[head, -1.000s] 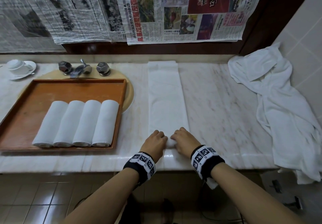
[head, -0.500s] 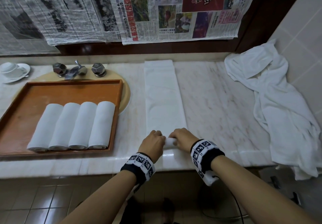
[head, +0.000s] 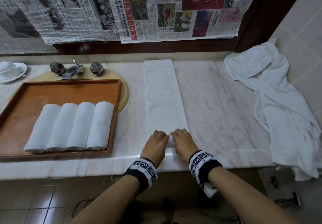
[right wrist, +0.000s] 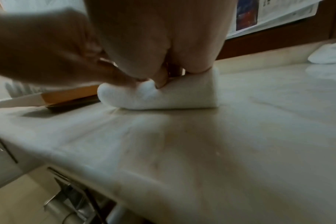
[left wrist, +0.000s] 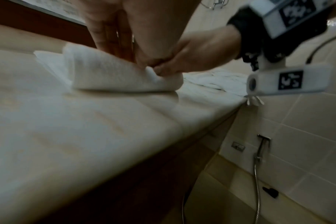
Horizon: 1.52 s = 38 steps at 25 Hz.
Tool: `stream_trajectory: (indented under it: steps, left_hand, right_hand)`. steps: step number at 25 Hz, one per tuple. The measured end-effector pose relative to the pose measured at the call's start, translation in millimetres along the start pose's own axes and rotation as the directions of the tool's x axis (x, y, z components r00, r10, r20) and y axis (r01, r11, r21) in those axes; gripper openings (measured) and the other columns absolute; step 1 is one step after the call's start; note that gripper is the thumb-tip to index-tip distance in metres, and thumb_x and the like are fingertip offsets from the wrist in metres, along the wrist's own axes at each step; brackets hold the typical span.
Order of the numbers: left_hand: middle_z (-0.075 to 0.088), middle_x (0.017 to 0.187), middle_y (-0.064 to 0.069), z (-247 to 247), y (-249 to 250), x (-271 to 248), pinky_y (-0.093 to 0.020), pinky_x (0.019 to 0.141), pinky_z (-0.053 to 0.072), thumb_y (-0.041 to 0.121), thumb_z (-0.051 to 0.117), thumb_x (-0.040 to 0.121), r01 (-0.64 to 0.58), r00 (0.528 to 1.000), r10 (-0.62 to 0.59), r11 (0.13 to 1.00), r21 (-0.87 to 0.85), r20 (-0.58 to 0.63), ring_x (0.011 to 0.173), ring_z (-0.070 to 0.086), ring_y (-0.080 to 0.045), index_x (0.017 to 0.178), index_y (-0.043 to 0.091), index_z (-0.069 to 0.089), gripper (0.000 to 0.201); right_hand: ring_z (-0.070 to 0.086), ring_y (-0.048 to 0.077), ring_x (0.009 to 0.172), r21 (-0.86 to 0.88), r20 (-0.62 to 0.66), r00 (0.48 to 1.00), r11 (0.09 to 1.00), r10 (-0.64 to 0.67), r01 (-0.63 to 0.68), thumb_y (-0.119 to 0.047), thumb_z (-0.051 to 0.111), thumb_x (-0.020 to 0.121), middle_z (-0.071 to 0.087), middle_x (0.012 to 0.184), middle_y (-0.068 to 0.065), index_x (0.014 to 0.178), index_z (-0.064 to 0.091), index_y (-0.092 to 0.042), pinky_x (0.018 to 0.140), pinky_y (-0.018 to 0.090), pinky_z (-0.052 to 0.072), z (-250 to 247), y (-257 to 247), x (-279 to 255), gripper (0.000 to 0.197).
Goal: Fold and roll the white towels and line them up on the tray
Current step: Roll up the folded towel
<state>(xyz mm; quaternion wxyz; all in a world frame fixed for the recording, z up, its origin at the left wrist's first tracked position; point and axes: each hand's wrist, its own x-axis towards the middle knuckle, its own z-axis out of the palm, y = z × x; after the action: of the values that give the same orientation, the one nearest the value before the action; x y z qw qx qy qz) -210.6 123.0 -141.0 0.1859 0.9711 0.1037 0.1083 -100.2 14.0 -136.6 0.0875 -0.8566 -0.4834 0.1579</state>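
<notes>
A white towel [head: 163,98] folded into a long strip lies on the marble counter, running away from me. Its near end is a small roll [left wrist: 113,75] [right wrist: 163,97]. My left hand [head: 156,143] and right hand [head: 183,142] sit side by side on that roll, fingers curled over it and thumbs pinching it from the near side. The orange-brown tray [head: 26,95] stands to the left, holding several rolled white towels [head: 71,126] in a row along its front right.
A heap of unfolded white towels [head: 282,105] lies at the right end of the counter [head: 217,105] and hangs over its edge. Tap and handles [head: 76,68] stand behind the tray, a cup and saucer [head: 10,70] at far left. Newspaper covers the wall behind.
The roll at the towel's near end has grown a little and both hands have moved slightly forward with it. My head view has shifted somewhat.
</notes>
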Motion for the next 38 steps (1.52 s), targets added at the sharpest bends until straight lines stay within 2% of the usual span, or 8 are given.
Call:
stream_trajectory:
  steps: [8, 12, 15, 18, 22, 27, 32, 38]
  left_hand:
    - [0.058, 0.110, -0.014, -6, -11, 33, -0.035, 0.091, 0.047, -0.013, 0.052, 0.076, 0.016, 0.970, -0.033, 0.998, 0.069, 0.242, 0.105, 0.051, -0.030, 0.111, 0.001, 0.062, 0.039]
    - [0.059, 0.104, -0.009, -5, 3, 15, -0.030, 0.087, 0.047, -0.013, 0.058, 0.064, 0.067, 0.991, -0.076, 0.994, 0.082, 0.108, 0.097, 0.054, -0.024, 0.105, 0.005, 0.062, 0.045]
    - [0.058, 0.102, -0.010, 7, -2, -10, -0.032, 0.090, 0.040, -0.006, 0.043, 0.065, -0.031, 0.999, 0.029, 0.999, 0.039, 0.043, 0.094, 0.048, -0.023, 0.110, 0.004, 0.056, 0.048]
    - [0.061, 0.093, -0.009, 6, -6, -3, -0.029, 0.083, 0.046, 0.000, 0.027, 0.068, -0.058, 0.997, 0.055, 0.997, 0.045, 0.058, 0.087, 0.054, -0.023, 0.103, 0.002, 0.063, 0.050]
    - [0.062, 0.074, -0.005, -4, -12, 25, -0.028, 0.063, 0.052, -0.001, 0.054, 0.068, -0.130, 0.988, 0.116, 0.982, 0.138, 0.107, 0.067, 0.060, -0.021, 0.082, 0.007, 0.068, 0.022]
    - [0.064, 0.100, -0.012, 1, -6, 13, -0.035, 0.083, 0.056, -0.004, 0.065, 0.059, 0.013, 1.000, -0.015, 0.981, 0.192, 0.006, 0.089, 0.061, -0.028, 0.106, 0.003, 0.065, 0.047]
    - [0.059, 0.112, -0.016, 12, -5, -10, -0.042, 0.094, 0.051, -0.005, 0.045, 0.069, 0.017, 0.999, -0.011, 0.988, 0.155, -0.039, 0.102, 0.047, -0.030, 0.118, -0.001, 0.054, 0.050]
    - [0.063, 0.084, -0.010, 7, -23, 24, -0.034, 0.077, 0.050, -0.001, 0.041, 0.067, -0.020, 0.997, 0.010, 0.991, 0.129, 0.079, 0.077, 0.060, -0.029, 0.089, 0.005, 0.064, 0.032]
  right_hand:
    - [0.063, 0.030, 0.096, -0.164, -0.210, 0.969, 0.982, -0.131, 0.097, -0.003, 0.062, 0.068, 0.064, 0.107, 0.014, 0.112, 0.064, 0.000, 0.090, 0.042, 0.054, 13, 0, -6, 0.044]
    - [0.058, 0.029, 0.096, -0.039, -0.123, 0.984, 0.991, -0.130, 0.126, -0.004, 0.035, 0.079, 0.062, 0.106, 0.010, 0.109, 0.063, -0.005, 0.088, 0.040, 0.050, -3, 7, 12, 0.041]
    - [0.044, 0.025, 0.113, -0.005, 0.089, 0.990, 0.994, -0.108, 0.109, 0.005, 0.044, 0.082, 0.051, 0.124, 0.006, 0.132, 0.051, -0.010, 0.099, 0.031, 0.034, -10, 8, 11, 0.052]
    - [0.050, 0.027, 0.109, -0.104, -0.111, 0.989, 0.991, -0.098, 0.086, -0.002, 0.039, 0.083, 0.055, 0.119, 0.010, 0.126, 0.055, -0.006, 0.102, 0.038, 0.040, 1, -3, 1, 0.046]
    - [0.056, 0.033, 0.108, -0.256, -0.232, 0.967, 0.966, -0.104, 0.043, -0.011, 0.053, 0.080, 0.058, 0.117, 0.017, 0.128, 0.053, 0.003, 0.103, 0.049, 0.043, 32, -8, -13, 0.051]
    - [0.062, 0.030, 0.101, -0.157, -0.271, 0.956, 0.985, -0.113, 0.072, -0.005, 0.073, 0.069, 0.063, 0.112, 0.014, 0.120, 0.061, 0.000, 0.097, 0.043, 0.050, 21, -1, 4, 0.052]
    - [0.057, 0.032, 0.100, 0.022, -0.171, 0.977, 0.990, -0.130, 0.136, 0.007, 0.050, 0.079, 0.063, 0.108, 0.013, 0.117, 0.061, -0.003, 0.094, 0.042, 0.048, 9, 14, 9, 0.041]
    - [0.058, 0.027, 0.105, -0.133, -0.155, 0.984, 0.989, -0.091, 0.071, -0.010, 0.026, 0.078, 0.062, 0.112, 0.011, 0.118, 0.061, -0.001, 0.102, 0.048, 0.046, 15, 0, 1, 0.054]
